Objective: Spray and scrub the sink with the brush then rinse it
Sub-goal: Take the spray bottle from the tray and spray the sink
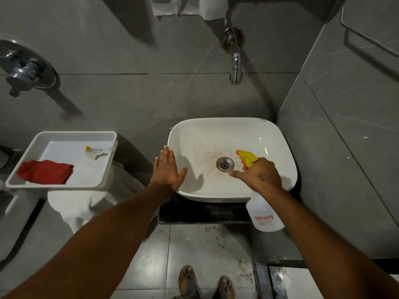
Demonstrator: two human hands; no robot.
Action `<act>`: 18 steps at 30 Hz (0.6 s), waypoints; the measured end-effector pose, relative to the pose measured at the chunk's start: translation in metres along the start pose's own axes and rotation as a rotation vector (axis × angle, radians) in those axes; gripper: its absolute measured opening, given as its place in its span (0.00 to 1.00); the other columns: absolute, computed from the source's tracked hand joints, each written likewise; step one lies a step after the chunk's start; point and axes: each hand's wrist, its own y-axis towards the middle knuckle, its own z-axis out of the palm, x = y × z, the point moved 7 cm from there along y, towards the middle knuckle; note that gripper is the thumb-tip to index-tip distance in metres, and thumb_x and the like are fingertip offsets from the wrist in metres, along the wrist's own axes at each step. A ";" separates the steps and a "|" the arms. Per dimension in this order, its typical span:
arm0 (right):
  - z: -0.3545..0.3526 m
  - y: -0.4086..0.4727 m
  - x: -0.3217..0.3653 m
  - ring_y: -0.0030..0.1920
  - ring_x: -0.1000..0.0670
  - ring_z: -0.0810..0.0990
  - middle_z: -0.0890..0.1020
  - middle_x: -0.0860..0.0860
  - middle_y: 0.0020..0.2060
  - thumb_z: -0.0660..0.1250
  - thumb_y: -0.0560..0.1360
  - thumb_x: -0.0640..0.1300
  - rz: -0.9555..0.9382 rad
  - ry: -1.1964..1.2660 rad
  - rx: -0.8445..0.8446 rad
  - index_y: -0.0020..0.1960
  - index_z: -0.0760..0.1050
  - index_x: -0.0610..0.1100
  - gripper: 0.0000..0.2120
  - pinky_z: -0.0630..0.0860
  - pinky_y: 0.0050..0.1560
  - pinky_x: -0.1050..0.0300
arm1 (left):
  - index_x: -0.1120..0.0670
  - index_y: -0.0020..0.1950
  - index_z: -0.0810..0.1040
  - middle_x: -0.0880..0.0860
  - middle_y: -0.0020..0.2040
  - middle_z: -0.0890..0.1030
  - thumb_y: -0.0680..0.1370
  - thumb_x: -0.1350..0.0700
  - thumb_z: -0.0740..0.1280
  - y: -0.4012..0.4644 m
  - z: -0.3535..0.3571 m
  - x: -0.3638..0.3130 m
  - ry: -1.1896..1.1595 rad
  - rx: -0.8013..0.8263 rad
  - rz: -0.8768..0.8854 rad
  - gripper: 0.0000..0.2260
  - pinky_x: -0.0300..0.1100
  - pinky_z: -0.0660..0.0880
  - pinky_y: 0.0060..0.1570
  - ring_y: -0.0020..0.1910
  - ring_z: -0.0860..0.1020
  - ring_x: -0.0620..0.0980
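Note:
A white countertop sink (278, 147) sits against the grey wall, with brownish stains around its metal drain (224, 164). My right hand (259, 174) is shut on a clear spray bottle (264, 214) with a yellow trigger head (248, 158); the nozzle points left over the drain. My left hand (167, 170) lies flat and open on the sink's left rim. A small white brush (93, 152) with a yellow tip lies in a white tray (21, 175) at the left, apart from both hands.
A red cloth (46, 171) lies in the tray, which rests on a white toilet tank (86, 203). A chrome tap (235, 63) juts from the wall above the sink. A dark counter edge (203, 214) sits below the sink. My sandalled feet (205, 281) stand on the stained floor.

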 end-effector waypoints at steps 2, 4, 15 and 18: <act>0.008 -0.006 -0.005 0.46 0.47 0.81 0.82 0.53 0.46 0.70 0.59 0.70 0.040 -0.058 0.058 0.62 0.74 0.59 0.34 0.79 0.46 0.52 | 0.59 0.80 0.40 0.58 0.81 0.40 0.79 0.31 0.49 0.000 0.001 0.001 0.007 0.002 -0.004 0.42 0.56 0.41 0.77 0.80 0.41 0.57; 0.010 -0.013 -0.016 0.45 0.46 0.80 0.82 0.51 0.45 0.70 0.59 0.70 0.095 -0.167 0.064 0.58 0.76 0.56 0.32 0.77 0.43 0.55 | 0.58 0.80 0.39 0.58 0.81 0.39 0.79 0.31 0.49 -0.001 0.004 -0.003 0.011 0.018 -0.003 0.42 0.56 0.41 0.77 0.80 0.41 0.57; -0.016 -0.016 -0.070 0.50 0.45 0.80 0.82 0.51 0.52 0.71 0.58 0.68 0.222 -0.201 0.056 0.63 0.72 0.60 0.35 0.78 0.48 0.51 | 0.59 0.80 0.40 0.59 0.81 0.39 0.80 0.33 0.50 -0.001 0.000 -0.003 0.029 0.014 -0.006 0.41 0.55 0.41 0.77 0.80 0.41 0.57; -0.028 -0.009 -0.075 0.50 0.44 0.80 0.82 0.51 0.53 0.72 0.58 0.69 0.250 -0.135 0.010 0.64 0.72 0.58 0.37 0.78 0.47 0.51 | 0.59 0.80 0.40 0.59 0.81 0.39 0.80 0.33 0.50 -0.001 0.000 -0.003 0.035 0.011 -0.009 0.41 0.55 0.41 0.77 0.80 0.41 0.57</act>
